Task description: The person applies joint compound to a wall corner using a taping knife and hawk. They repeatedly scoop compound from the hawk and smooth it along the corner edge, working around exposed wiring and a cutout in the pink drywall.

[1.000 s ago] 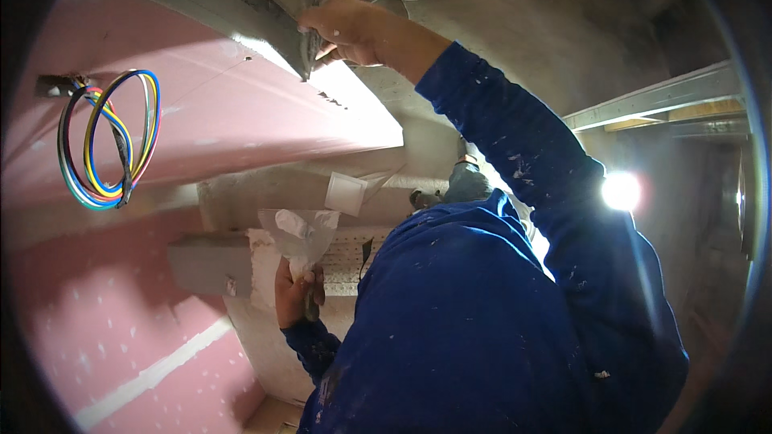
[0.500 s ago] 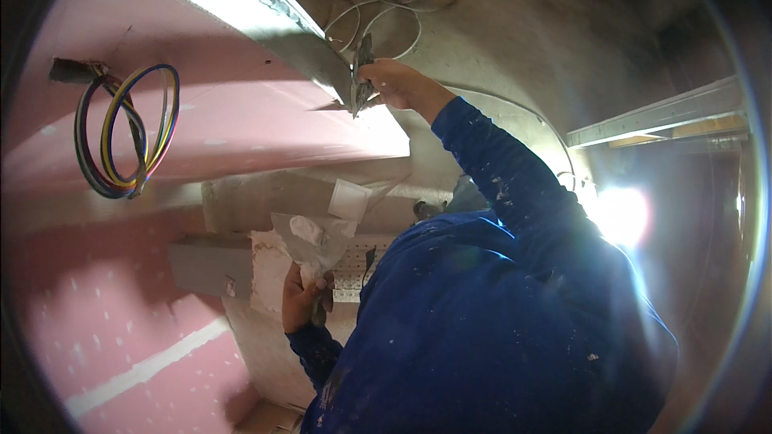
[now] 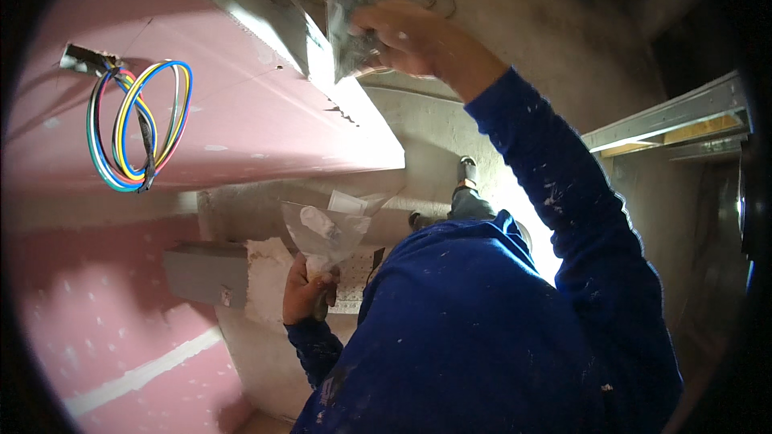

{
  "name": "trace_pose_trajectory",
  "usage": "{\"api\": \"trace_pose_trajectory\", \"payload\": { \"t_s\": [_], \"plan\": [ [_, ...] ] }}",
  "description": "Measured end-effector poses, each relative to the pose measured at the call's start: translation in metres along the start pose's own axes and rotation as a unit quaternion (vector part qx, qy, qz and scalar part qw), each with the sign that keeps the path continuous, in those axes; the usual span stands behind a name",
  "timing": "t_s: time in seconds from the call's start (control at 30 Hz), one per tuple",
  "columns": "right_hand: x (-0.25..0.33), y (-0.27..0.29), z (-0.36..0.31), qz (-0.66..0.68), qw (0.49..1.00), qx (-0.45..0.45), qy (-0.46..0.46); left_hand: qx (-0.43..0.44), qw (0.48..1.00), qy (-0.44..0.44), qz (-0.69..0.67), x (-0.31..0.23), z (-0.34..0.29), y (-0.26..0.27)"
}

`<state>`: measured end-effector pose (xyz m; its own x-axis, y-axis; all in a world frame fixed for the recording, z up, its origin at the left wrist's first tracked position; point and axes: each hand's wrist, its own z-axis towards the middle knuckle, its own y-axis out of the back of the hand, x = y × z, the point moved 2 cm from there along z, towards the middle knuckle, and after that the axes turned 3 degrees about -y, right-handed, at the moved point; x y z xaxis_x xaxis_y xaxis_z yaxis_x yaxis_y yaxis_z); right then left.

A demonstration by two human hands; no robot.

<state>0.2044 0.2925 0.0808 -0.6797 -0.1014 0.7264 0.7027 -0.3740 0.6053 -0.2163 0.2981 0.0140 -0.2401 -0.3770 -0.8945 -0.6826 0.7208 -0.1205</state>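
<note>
My left hand (image 3: pixel 305 296) is closed round the handle of a wide putty knife (image 3: pixel 347 235), whose broad blade carries a lump of whitish filler (image 3: pixel 317 223). Farther up, my right hand (image 3: pixel 410 36) grips a second putty knife (image 3: pixel 344 32), smeared by motion. That blade is by the light edge strip (image 3: pixel 322 48) of the pink plasterboard panel (image 3: pixel 233 104). Whether it touches the strip, I cannot tell. Some dark, ragged marks (image 3: pixel 342 115) show along the panel's edge below it.
A coil of coloured wires (image 3: pixel 133 124) hangs from a hole in the panel, at left. A grey box-like piece (image 3: pixel 205 273) and a perforated board (image 3: pixel 350 293) lie below. At right runs a metal profile (image 3: pixel 667 116). Thin cable (image 3: pixel 426 0) lies at the far side.
My right hand with its putty knife has moved up and away along the panel's edge. The view has shifted, so my feet now show. My left hand keeps its hold, nearly in place.
</note>
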Motion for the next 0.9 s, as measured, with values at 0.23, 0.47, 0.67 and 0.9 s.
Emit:
{"api": "trace_pose_trajectory", "payload": {
  "t_s": [0.23, 0.47, 0.67, 0.9],
  "plan": [
    [-0.119, -0.126, -0.041, 0.449, 0.848, 0.028, -0.28, 0.004, 0.999, 0.003, -0.032, 0.005, -0.001, -0.003],
    [-0.08, -0.09, 0.009, 0.219, 0.972, -0.001, -0.08, 0.006, 0.999, 0.028, -0.042, 0.012, -0.01, -0.001],
    [-0.023, -0.022, -0.027, -0.174, 0.983, -0.047, 0.033, 0.027, 0.999, 0.018, -0.019, 0.013, -0.006, -0.002],
    [-0.097, -0.116, -0.028, 0.477, 0.844, 0.0, -0.247, 0.03, 0.999, 0.009, -0.04, 0.011, -0.003, -0.002]
  ]
}}
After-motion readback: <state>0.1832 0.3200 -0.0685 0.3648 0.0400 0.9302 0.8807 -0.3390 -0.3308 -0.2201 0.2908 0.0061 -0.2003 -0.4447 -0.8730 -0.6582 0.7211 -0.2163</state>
